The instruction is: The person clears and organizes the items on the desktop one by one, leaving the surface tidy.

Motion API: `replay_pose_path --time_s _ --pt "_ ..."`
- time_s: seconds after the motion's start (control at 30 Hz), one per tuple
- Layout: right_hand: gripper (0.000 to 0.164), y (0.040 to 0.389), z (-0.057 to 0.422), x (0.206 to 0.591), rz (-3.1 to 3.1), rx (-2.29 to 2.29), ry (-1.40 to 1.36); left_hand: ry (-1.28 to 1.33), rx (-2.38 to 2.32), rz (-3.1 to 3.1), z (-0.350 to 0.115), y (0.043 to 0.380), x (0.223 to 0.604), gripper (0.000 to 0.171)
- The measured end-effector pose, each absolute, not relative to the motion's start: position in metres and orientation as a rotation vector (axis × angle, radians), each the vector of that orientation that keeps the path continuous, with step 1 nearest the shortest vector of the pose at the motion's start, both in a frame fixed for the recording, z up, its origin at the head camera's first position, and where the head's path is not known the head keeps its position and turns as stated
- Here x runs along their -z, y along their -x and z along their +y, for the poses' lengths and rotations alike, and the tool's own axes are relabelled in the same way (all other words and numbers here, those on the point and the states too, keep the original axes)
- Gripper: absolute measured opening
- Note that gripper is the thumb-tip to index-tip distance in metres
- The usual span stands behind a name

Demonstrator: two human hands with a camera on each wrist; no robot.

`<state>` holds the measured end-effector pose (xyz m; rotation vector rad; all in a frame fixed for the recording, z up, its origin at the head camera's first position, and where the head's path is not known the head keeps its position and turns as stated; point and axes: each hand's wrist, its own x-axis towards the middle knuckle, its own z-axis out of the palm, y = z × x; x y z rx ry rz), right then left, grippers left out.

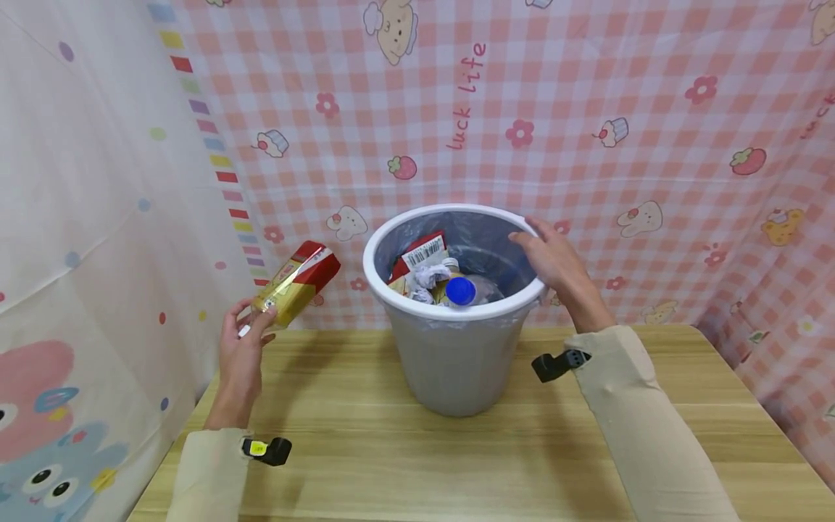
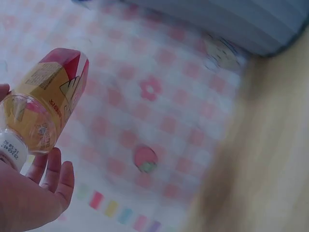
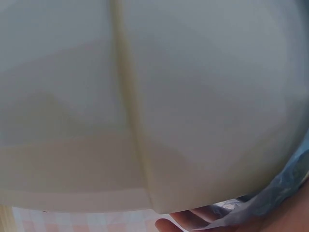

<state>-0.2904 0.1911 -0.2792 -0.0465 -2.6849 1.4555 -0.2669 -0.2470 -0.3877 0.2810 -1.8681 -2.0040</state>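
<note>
My left hand grips a plastic bottle near its neck, off to the left of the bin. The bottle has a red and gold label and tilts with its base up and to the right. In the left wrist view, its white cap sits beside the palm. My right hand holds the rim of a grey trash bin on its right side. A bin liner lines the inside. In the bin lie a blue-capped bottle, crumpled paper and a red package with a barcode.
The bin stands on a wooden table. A pink checked curtain hangs right behind it, and a white patterned curtain hangs on the left. Each sleeve carries a small black camera at the wrist.
</note>
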Motion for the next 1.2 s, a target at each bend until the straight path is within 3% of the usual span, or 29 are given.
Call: replay_pose_path --time_s 0.73,1.2 --pt "0.072 0.290 0.190 0.279 -2.679 -1.461 0.052 0.167 2.047 -1.817 -0.186 0.263 0.302 0.038" --pt "0.071 0.289 0.190 0.279 -2.675 -1.463 0.038 0.314 1.982 -1.902 -0.139 0.273 0.275 0.044"
